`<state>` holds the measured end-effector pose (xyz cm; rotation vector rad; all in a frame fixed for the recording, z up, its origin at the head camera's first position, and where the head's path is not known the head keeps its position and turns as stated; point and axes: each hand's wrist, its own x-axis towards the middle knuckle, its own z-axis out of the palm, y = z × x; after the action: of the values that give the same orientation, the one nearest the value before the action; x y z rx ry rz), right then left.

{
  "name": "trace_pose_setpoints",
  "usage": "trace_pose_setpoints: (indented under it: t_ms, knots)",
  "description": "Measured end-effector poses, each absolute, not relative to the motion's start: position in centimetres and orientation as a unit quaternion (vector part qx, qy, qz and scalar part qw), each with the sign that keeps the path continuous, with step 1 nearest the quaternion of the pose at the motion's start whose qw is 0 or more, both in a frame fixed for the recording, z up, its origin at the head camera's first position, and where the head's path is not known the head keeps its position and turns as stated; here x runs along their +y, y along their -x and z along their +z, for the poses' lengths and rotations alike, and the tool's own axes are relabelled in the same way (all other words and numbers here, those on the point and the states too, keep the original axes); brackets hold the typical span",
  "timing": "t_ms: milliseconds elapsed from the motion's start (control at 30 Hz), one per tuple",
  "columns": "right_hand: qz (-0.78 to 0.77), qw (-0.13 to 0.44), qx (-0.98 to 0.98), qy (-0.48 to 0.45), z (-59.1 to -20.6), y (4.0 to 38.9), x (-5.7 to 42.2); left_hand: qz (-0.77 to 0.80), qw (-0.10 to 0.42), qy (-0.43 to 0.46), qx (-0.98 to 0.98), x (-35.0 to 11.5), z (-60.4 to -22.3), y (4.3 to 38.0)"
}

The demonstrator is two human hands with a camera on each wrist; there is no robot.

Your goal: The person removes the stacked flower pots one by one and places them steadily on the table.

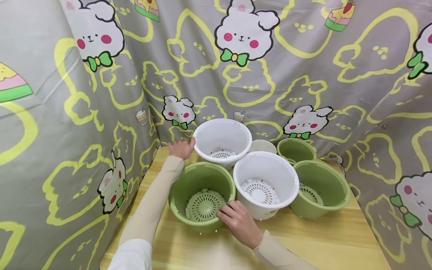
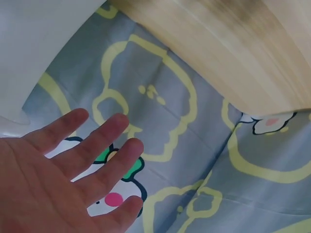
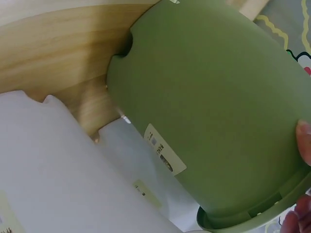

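Note:
A green plastic plant pot (image 1: 199, 178) with a slotted base stands at the front left. My right hand (image 1: 241, 225) grips its near right rim; in the right wrist view the thumb (image 3: 304, 141) lies against the pot's outer wall, which carries a paper label (image 3: 165, 150). Behind that pot is a white plant pot (image 1: 222, 135). My left hand (image 1: 182, 148) is beside its left rim, thumb close to the edge; whether it touches cannot be made out. Seen from the left wrist, the palm (image 2: 43, 179) faces the camera with fingers straight and spread.
To the right stand another white pot (image 1: 266, 168), a large green pot (image 1: 324, 183), a smaller green pot (image 1: 297, 148) and a partly hidden white pot (image 1: 263, 145). A wooden table (image 1: 303, 240) bears them all. Patterned curtains (image 1: 249, 75) hang close around its sides and back.

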<state>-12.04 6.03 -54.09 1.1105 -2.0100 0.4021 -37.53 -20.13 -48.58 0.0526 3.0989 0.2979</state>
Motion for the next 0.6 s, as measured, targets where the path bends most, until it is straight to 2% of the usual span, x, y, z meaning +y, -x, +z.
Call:
trace_pose_setpoints:
  t_ms: [367,467,600]
  knots:
    - [0.167,0.386,-0.805,-0.418,-54.6,13.3,4.9,0.089,0.068,-0.001,0.994,-21.5,-46.6,38.0]
    - [0.168,0.361,-0.821,-0.41,-54.6,12.9,5.0,0.113,0.071,-0.008,0.991,-21.7,-45.7,36.6]
    - [0.182,0.312,-0.855,-0.372,-54.1,11.2,6.3,0.149,0.063,-0.048,0.986,-21.1,-44.8,32.4]
